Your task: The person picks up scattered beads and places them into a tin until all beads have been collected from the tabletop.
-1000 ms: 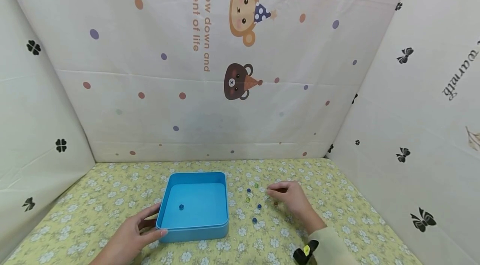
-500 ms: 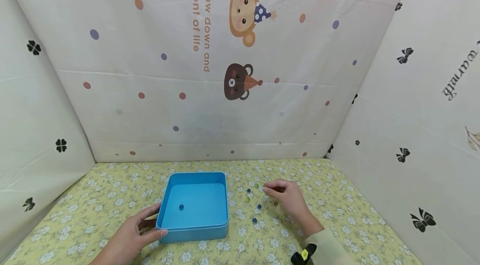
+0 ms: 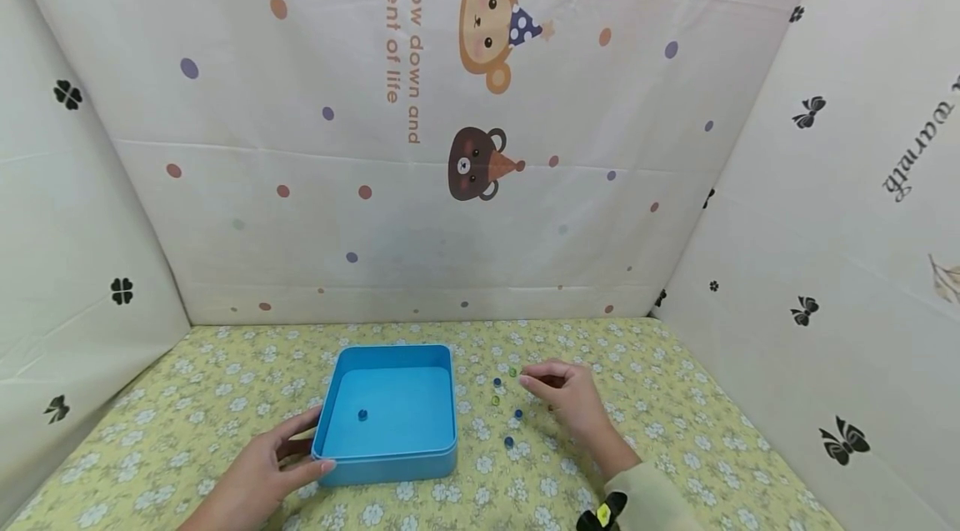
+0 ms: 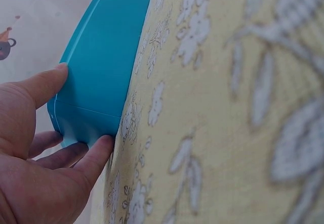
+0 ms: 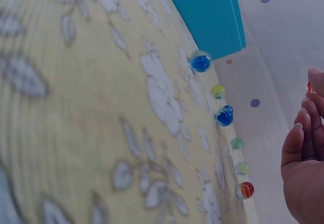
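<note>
My left hand (image 3: 262, 464) holds the near left corner of an open square blue box (image 3: 397, 467), thumb on the front wall and fingers along the left side. Inside the box lies one blue marble (image 3: 363, 414). To the right of the box, my right hand (image 3: 573, 398) is raised above the cloth, pinching a marble (image 5: 310, 87) whose red and orange part peeks out at the thumb; the rest is hidden by the fingers. Close to that hand are a green marble (image 3: 513, 372) and a red-orange swirled marble (image 5: 247, 190).
Several loose glass marbles lie between the box and the right hand, among them a blue one (image 3: 509, 442) and a yellow-green one (image 3: 496, 401). A yellow flowered cloth (image 3: 187, 406) covers the table. White printed sheets (image 3: 405, 222) hang behind and at both sides.
The right hand has shifted a little to the left, toward the box, with its fingertips still pinched together. The left hand and the box have stayed in place.
</note>
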Motion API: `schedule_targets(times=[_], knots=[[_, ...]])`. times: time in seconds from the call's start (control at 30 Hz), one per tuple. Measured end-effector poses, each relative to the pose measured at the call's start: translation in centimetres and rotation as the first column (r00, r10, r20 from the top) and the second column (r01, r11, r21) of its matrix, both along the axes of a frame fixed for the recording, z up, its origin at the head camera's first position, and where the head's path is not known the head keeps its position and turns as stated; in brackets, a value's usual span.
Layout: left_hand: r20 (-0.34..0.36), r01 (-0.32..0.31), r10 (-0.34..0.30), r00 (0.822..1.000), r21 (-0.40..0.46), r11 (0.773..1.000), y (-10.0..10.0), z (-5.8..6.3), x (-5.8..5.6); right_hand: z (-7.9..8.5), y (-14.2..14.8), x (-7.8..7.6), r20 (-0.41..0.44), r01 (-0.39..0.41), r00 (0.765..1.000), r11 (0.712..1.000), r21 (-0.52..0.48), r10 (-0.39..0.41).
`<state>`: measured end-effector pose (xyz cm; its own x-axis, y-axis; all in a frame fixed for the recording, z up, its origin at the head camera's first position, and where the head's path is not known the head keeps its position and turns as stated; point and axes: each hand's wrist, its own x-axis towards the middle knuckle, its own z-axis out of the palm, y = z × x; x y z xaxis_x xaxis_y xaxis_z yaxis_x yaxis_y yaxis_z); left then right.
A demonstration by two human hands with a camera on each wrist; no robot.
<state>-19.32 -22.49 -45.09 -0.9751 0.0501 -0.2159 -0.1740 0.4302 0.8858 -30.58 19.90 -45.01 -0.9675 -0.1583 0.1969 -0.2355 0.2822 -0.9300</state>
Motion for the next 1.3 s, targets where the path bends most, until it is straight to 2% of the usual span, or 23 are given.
schedule_targets(times=[0.4, 0.67, 1.3], knots=[[0.001, 0.009, -0.009, 1.0, 0.009, 1.0, -0.2, 0.0, 0.1, 0.1, -1.1, 0.3, 0.008, -0.039, 0.999, 0.997, -0.071, 0.04], [0.008, 0.007, -0.007, 1.0, 0.027, 1.0, -0.2, 0.1, 0.0, -0.1, -1.7, 0.4, 0.049, -0.047, 0.997, 0.993, -0.112, 0.053], [0.004, 0.001, -0.001, 1.0, 0.024, 1.0, -0.2, 0.1, 0.2, -0.1, -3.0, 0.9, 0.0, -0.116, 0.993, 0.985, -0.128, 0.117]])
